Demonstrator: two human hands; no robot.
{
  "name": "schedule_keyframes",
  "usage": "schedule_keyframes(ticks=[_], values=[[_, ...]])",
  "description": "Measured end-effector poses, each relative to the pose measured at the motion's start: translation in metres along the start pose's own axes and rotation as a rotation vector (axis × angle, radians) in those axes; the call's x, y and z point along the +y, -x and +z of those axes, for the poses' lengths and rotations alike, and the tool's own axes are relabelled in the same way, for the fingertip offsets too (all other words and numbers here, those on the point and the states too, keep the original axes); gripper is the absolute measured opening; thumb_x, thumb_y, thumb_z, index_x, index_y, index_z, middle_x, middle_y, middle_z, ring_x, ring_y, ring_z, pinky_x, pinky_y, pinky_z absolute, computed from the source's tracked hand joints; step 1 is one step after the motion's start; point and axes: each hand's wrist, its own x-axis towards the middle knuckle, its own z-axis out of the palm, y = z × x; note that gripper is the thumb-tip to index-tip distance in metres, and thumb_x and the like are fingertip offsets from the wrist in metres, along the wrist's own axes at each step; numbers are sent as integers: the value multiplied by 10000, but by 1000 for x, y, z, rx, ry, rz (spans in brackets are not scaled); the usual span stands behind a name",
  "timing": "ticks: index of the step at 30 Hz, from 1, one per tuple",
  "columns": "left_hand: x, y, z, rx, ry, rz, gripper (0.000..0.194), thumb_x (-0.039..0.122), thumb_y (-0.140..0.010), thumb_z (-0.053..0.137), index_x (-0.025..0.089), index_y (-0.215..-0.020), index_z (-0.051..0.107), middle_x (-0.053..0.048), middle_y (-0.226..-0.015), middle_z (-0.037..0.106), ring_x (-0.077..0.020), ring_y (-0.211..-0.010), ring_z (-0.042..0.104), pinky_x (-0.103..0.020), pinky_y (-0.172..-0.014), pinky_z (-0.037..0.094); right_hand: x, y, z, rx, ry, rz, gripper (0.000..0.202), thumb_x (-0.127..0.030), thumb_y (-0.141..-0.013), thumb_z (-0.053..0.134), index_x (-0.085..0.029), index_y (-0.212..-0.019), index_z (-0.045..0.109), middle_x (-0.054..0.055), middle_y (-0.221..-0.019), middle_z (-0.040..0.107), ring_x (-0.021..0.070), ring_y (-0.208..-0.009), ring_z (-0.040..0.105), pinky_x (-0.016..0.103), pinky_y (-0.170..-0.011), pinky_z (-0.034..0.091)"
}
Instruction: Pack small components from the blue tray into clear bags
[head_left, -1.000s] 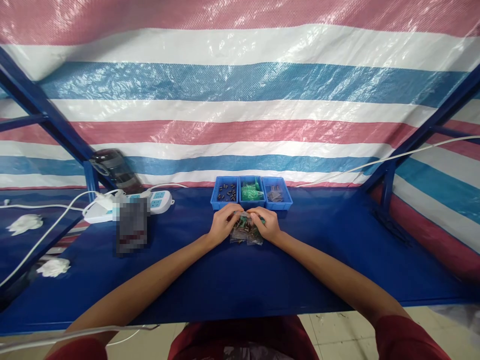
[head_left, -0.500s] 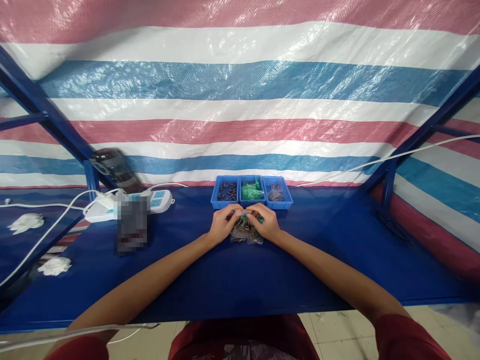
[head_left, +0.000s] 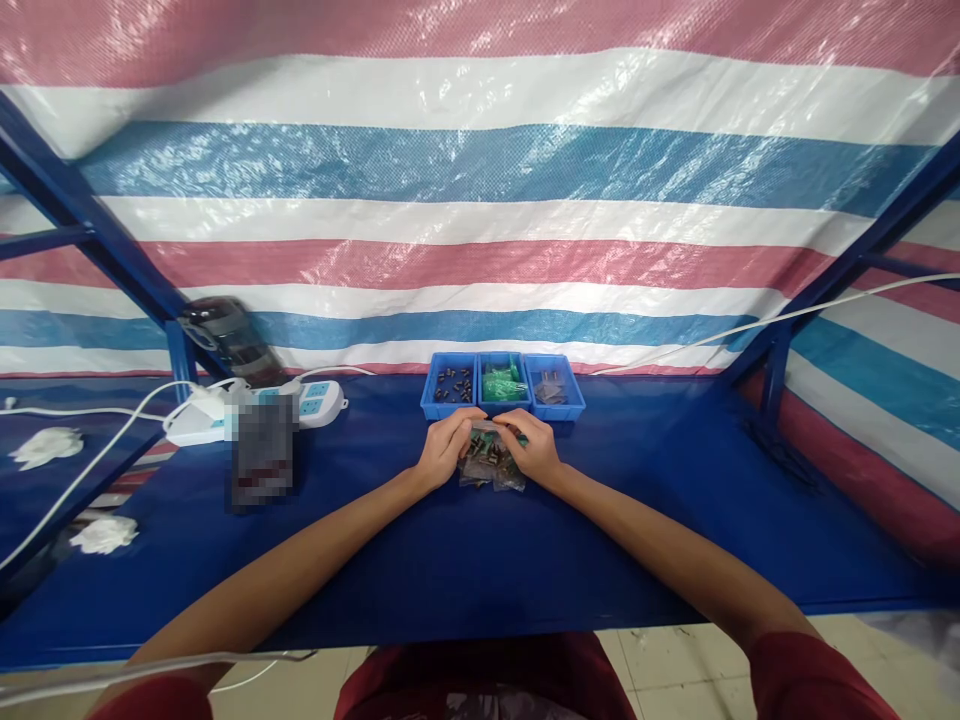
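Note:
A clear plastic bag [head_left: 489,462] with small metal and green parts lies on the blue table just below three blue bins. At the bag's upper left edge my left hand [head_left: 445,446] is closed, thumb and fingers pinching the plastic. Opposite it, my right hand [head_left: 534,444] pinches the upper right edge. Whether this is one bag or several in a pile, I cannot tell. Small dark metal pieces lie in the left bin [head_left: 428,398]; green pieces fill the middle bin [head_left: 504,408]; the right bin [head_left: 571,398] holds clear plastic bags.
To the left are a white power strip [head_left: 322,402] with cables, a blurred dark object [head_left: 262,455] and a dark bottle [head_left: 234,340]. Crumpled white tissue [head_left: 105,534] lies near the left edge. A dark cable [head_left: 780,455] rests at right; striped sheeting [head_left: 480,260] hangs behind.
My fingers have shifted slightly along the bag's top edge, and more of the parts below now show between my hands. The bins have stayed in place.

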Motion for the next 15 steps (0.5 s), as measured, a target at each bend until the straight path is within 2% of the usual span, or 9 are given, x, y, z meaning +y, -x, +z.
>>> schedule_keyframes(ticks=[2, 5, 7, 15], values=[[1, 0, 0, 7, -31, 12, 330, 360, -955, 352, 170, -1100, 580, 25, -555, 525, -97, -458, 486, -218, -509, 416, -1, -1, 0, -3, -12, -7, 172, -221, -908, 467, -198, -965, 627, 71, -838, 652, 170, -714, 612, 301, -630, 515], [3, -1, 1, 32, -113, 33, 266, 367, -904, 480, 177, -1041, 607, -23, -791, 645, -97, -549, 559, -213, -557, 455, -2, -1, -1, -1, -27, -19, 183, -208, -907, 459, -199, -967, 631, 76, -863, 657, 176, -767, 624, 306, -656, 525], [4, -3, 2, 53, -143, 40, 234, 355, -883, 521, 176, -997, 620, -34, -871, 661, -99, -583, 584, -210, -577, 472, -2, -1, -1, 5, -35, -20, 189, -212, -905, 460, -196, -972, 637, 78, -866, 658, 176, -767, 627, 304, -655, 529], [1, -4, 4, 117, -168, 60, 166, 289, -883, 533, 179, -966, 626, -34, -908, 655, -93, -624, 600, -198, -609, 488, 1, 2, 1, -24, -55, 17, 237, -266, -908, 476, -184, -1091, 601, 81, -886, 649, 145, -639, 598, 285, -597, 531]])
